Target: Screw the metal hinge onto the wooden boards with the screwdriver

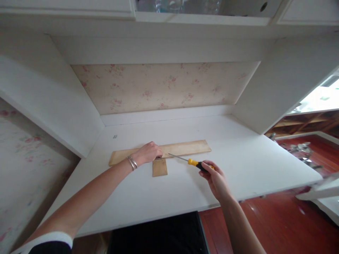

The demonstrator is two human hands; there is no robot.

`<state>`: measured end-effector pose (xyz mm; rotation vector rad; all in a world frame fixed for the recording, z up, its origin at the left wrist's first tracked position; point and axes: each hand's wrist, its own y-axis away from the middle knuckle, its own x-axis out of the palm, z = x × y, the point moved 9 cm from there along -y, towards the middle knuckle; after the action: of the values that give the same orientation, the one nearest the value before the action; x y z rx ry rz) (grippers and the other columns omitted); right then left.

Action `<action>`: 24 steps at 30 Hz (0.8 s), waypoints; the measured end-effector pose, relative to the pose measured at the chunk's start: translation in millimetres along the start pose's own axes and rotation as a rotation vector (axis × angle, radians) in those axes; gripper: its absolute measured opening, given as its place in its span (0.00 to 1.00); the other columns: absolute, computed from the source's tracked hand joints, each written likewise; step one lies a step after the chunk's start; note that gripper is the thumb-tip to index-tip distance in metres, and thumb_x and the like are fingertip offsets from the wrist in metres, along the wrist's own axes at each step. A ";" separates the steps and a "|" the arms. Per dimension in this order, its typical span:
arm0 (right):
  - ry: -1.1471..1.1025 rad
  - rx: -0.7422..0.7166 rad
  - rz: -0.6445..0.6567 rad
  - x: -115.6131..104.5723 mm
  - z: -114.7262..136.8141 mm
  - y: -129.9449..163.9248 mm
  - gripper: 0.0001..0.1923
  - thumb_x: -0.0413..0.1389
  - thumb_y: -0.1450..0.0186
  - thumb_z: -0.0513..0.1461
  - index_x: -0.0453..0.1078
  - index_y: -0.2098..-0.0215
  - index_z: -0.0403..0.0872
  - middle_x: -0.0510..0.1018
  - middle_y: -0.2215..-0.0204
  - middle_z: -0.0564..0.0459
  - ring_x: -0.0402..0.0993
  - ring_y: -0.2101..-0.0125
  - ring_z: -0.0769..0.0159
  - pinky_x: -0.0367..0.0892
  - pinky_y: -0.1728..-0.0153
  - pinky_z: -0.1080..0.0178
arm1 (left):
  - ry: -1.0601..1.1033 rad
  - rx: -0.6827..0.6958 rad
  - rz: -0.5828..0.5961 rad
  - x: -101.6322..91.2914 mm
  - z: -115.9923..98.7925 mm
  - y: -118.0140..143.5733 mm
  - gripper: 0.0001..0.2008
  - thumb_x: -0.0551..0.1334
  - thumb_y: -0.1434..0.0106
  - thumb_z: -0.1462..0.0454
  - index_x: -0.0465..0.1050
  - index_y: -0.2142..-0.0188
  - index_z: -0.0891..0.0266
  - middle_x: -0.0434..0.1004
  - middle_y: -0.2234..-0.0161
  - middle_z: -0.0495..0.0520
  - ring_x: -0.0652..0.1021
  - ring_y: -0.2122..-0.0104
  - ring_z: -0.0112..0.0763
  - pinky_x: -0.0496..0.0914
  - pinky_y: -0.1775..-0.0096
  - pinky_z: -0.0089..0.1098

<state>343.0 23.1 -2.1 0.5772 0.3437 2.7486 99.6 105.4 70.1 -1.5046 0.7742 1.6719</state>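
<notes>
I'm pressing my left hand [148,152] down on the long wooden strip [185,148], which is lying flat across the white desk [238,165], with my fingers curled over the spot where the short wooden block [160,168] is butting up against it. There's something small and dark under my fingertips right at that joint, maybe a hinge or a bracket, but I can't make it out. My right hand [215,178] is clenching the yellow-and-black handle of the screwdriver [189,161], and I'm pointing the shaft left toward the joint; the tip is hovering just short of my left fingers, not yet seated on anything I can see. So, judging from how things are lying: the two wooden pieces are already lined up in a T and held steady, the tool is in hand and aimed, but the driving itself looks not yet begun. Whether any screw is already in place, I can't tell from here.
</notes>
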 end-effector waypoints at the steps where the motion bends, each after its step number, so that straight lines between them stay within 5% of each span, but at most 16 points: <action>1: -0.004 0.002 -0.005 -0.3 -2.1 0.7 0.17 0.66 0.49 0.43 0.70 0.64 0.46 0.73 0.69 0.55 0.72 0.76 0.74 0.71 0.73 0.71 | -0.004 -0.005 0.005 0.4 -0.5 -0.8 0.08 0.57 0.39 0.68 0.73 0.73 0.59 0.77 0.72 0.51 0.75 0.68 0.32 0.63 0.63 0.33; 7: -0.019 0.014 -0.027 4.8 -16.2 2.8 0.18 0.66 0.50 0.44 0.69 0.64 0.46 0.73 0.70 0.55 0.71 0.78 0.73 0.71 0.74 0.70 | -0.018 -0.084 -0.039 -7.1 0.7 -5.6 0.15 0.53 0.34 0.60 0.73 0.72 0.62 0.76 0.70 0.55 0.75 0.66 0.33 0.65 0.62 0.33; 11: -0.026 -0.002 -0.038 5.7 -22.3 5.3 0.19 0.66 0.50 0.45 0.69 0.64 0.46 0.73 0.71 0.56 0.71 0.79 0.73 0.70 0.76 0.71 | 0.074 -0.184 -0.111 -19.6 21.4 -3.6 0.16 0.50 0.33 0.60 0.75 0.68 0.61 0.76 0.67 0.54 0.75 0.65 0.31 0.66 0.61 0.31; 17: 0.042 -0.041 -0.018 7.5 -20.8 10.8 0.18 0.64 0.48 0.45 0.69 0.62 0.47 0.73 0.73 0.57 0.71 0.78 0.72 0.69 0.74 0.70 | 0.219 -0.527 -0.221 -20.5 111.9 40.8 0.13 0.54 0.37 0.60 0.77 0.64 0.59 0.78 0.63 0.51 0.76 0.64 0.30 0.67 0.61 0.29; 24: 0.175 -0.076 -0.032 12.0 -21.9 10.8 0.19 0.63 0.46 0.47 0.68 0.61 0.48 0.74 0.74 0.57 0.72 0.77 0.70 0.69 0.72 0.68 | 0.170 -1.059 -0.230 14.2 211.4 163.5 0.13 0.56 0.42 0.58 0.76 0.62 0.57 0.80 0.63 0.50 0.77 0.62 0.34 0.68 0.61 0.29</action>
<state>320.6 13.6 -14.3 0.3096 0.2842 2.7735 -152.7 194.7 76.1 -2.3308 -0.3150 1.8682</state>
